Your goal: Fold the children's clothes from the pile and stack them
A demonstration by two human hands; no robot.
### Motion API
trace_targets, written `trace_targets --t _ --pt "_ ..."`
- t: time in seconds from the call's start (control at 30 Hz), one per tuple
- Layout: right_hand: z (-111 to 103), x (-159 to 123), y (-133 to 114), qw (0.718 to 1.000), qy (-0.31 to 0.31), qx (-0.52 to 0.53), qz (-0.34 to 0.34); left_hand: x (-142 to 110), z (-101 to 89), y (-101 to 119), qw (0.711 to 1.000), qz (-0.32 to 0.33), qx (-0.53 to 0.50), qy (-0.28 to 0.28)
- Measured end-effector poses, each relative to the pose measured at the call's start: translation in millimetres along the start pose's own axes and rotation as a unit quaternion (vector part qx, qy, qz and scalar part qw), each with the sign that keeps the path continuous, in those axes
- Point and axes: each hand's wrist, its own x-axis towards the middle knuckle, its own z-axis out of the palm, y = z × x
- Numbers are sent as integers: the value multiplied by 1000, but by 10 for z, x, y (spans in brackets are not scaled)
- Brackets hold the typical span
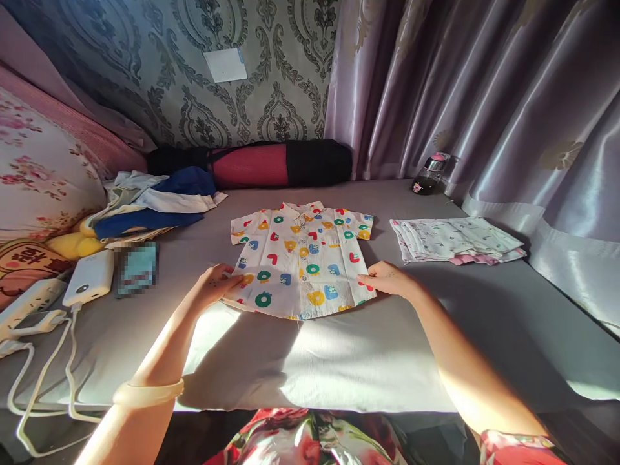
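A small white short-sleeved shirt (300,261) with colourful letter prints lies spread out, collar away from me, on the grey sheet (368,361). My left hand (217,284) grips its left side edge near the hem, thumb on top and fingers partly underneath. On the opposite side, my right hand (387,279) pinches the right edge near the hem in the same way. The shirt's front is buttoned up and mostly flat, with the hem curving toward me. A pale bangle circles my left wrist.
Folded printed cloths (455,239) lie to the right, with a dark-filled bottle (430,174) behind them. At left are a pile of clothes (155,200), a white power bank (90,278), a blurred-out flat object (137,270), a power strip (33,307) and cables. A black-and-red roll (256,163) lies along the wall.
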Motion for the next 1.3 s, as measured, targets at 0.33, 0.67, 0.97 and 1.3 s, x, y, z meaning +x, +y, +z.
trace_targets --t 0.33,0.67,0.97,1.3 --pt "27 -59 -39 998 66 -11 -19 262 346 645 932 240 271 14" --pt "119 -52 -75 995 96 -17 -9 992 1619 1642 873 401 255 -110" --pt "168 -29 -45 993 109 -50 3 1467 2032 1871 888 356 288 -50" --pt "159 -105 -107 992 108 -62 12 1798 2201 2092 895 331 297 -31"
